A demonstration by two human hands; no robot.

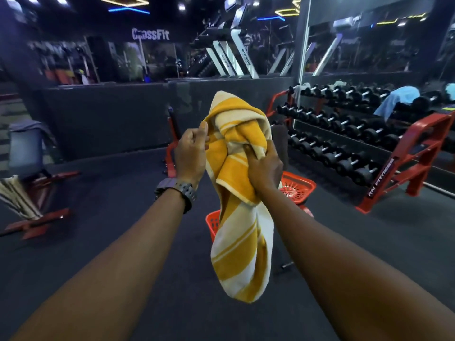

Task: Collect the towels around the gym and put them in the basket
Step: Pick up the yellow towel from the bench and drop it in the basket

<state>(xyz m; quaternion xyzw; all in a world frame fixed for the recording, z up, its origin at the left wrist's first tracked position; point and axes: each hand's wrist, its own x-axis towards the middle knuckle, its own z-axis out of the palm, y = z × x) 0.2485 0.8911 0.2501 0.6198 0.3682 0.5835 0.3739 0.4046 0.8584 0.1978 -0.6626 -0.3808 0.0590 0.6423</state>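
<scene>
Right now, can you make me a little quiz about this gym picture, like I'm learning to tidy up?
1. True or false: both hands grip the yellow striped towel.
2. What colour is the towel draped on the dumbbell rack? A) blue B) pink C) black
3. Fill in: the orange basket sits on the ____, beyond the held towel.

Key
1. True: the left hand pinches an edge and the right hand clutches the bunched middle.
2. A
3. floor
</scene>
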